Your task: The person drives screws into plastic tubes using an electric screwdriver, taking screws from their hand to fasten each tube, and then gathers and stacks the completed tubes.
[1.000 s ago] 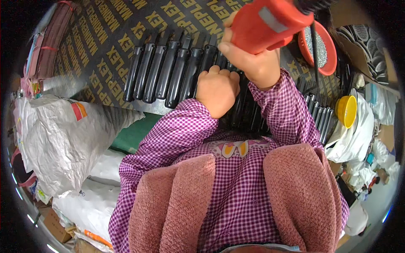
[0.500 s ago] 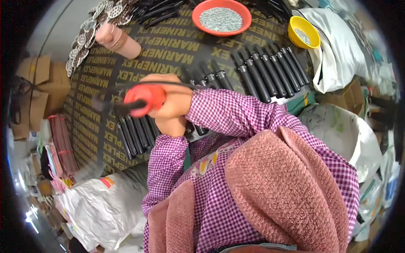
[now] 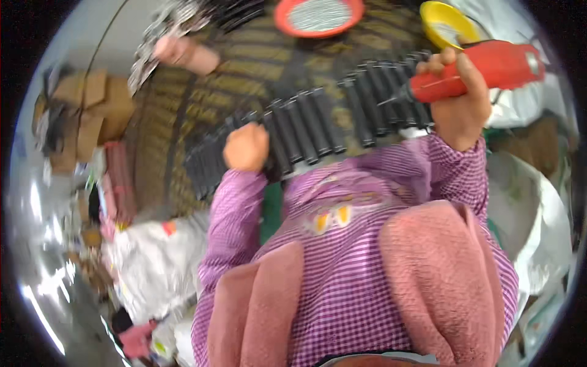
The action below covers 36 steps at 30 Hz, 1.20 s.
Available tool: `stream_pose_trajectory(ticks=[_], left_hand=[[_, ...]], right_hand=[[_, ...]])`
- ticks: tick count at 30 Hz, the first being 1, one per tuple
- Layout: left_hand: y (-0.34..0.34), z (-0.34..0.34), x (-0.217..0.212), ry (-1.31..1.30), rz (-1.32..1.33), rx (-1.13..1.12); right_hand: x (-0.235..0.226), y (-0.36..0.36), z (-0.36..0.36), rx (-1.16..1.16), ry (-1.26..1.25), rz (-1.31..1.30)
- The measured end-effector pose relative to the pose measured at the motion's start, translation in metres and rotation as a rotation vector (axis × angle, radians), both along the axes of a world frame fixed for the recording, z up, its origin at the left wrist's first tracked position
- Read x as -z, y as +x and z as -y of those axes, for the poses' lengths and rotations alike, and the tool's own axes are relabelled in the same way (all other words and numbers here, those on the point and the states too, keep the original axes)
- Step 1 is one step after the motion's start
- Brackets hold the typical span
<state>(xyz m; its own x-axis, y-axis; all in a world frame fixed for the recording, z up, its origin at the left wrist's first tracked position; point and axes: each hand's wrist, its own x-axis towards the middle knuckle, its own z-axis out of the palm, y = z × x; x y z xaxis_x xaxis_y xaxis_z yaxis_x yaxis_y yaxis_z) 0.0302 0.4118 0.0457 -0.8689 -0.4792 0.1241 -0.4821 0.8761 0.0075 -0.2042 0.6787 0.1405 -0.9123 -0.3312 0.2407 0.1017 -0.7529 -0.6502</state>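
Observation:
My right hand (image 3: 463,110) is wrapped round a red electric screwdriver (image 3: 504,64) at the right. Its thin bit points left, over the right-hand group of black tube-shaped parts (image 3: 361,113). My left hand (image 3: 246,148) is closed like a fist at the near side of the row, beside the middle group of black tube-shaped parts (image 3: 304,128). What its fingers hold, if anything, is hidden and blurred. More black tube-shaped parts (image 3: 205,165) lie side by side left of that hand.
At the far side stand a red bowl (image 3: 284,21) of small silvery pieces and a yellow bowl (image 3: 437,27). A pink bottle (image 3: 189,55) lies at the far left of the dark printed board (image 3: 165,122). Cardboard boxes (image 3: 113,101) and a white sack (image 3: 162,263) are on the left.
The screwdriver has swung from the left, in front of my hands, to the far right in my right hand. My hands have moved apart. The view has shifted and blurred.

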Motion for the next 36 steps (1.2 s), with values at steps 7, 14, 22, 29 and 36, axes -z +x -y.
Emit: stream_pose_trajectory(ticks=[7, 14, 22, 29, 36], left_hand=[[0.004, 0.003, 0.007, -0.030, -0.042, -0.071], [0.002, -0.006, 0.007, -0.012, 0.010, -0.126], [0.001, -0.014, -0.004, 0.122, -0.245, -0.040], [0.012, -0.023, 0.005, 0.129, -0.274, -0.067], [-0.003, -0.042, 0.001, 0.276, -0.327, -0.070]], right_hand=[[-0.005, -0.060, -0.089, 0.255, 0.306, 0.180], [0.009, -0.167, -0.115, 0.583, 1.114, -0.173], [0.091, -0.223, -0.114, 0.745, 1.909, -0.724], [0.054, -0.143, -0.080, 0.769, 1.513, -1.101], [0.100, -0.077, -0.037, 0.308, 1.636, -0.996]])
